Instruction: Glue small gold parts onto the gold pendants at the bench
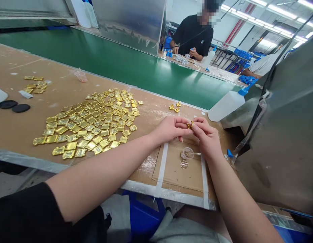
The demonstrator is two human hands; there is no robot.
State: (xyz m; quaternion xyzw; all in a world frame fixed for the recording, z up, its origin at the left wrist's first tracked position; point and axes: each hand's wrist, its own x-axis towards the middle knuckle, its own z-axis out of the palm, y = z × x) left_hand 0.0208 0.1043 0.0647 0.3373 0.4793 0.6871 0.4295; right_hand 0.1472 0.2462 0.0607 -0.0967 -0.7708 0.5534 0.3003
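Observation:
Both my hands meet above the cardboard mat [171, 175], pinching a small shiny gold piece [189, 125] at their fingertips. My left hand [171, 128] reaches in from the left, fingers closed on the piece. From the other side, my right hand [208, 135] grips it between thumb and fingers. Its exact shape is mostly hidden by the fingertips. Just beyond the hands lie several loose small gold pieces [177, 108]. Below them on the mat sit a small clear cup [188, 153] with a cotton swab [195, 154] across it and a clear round disc [184, 164].
Many flat gold plates [95, 118] spread over the table to the left, with a smaller group [36, 86] farther off. A white bottle with a blue nozzle [228, 104] stands at right. Behind runs a green conveyor belt [136, 67]; across it sits a person [193, 37].

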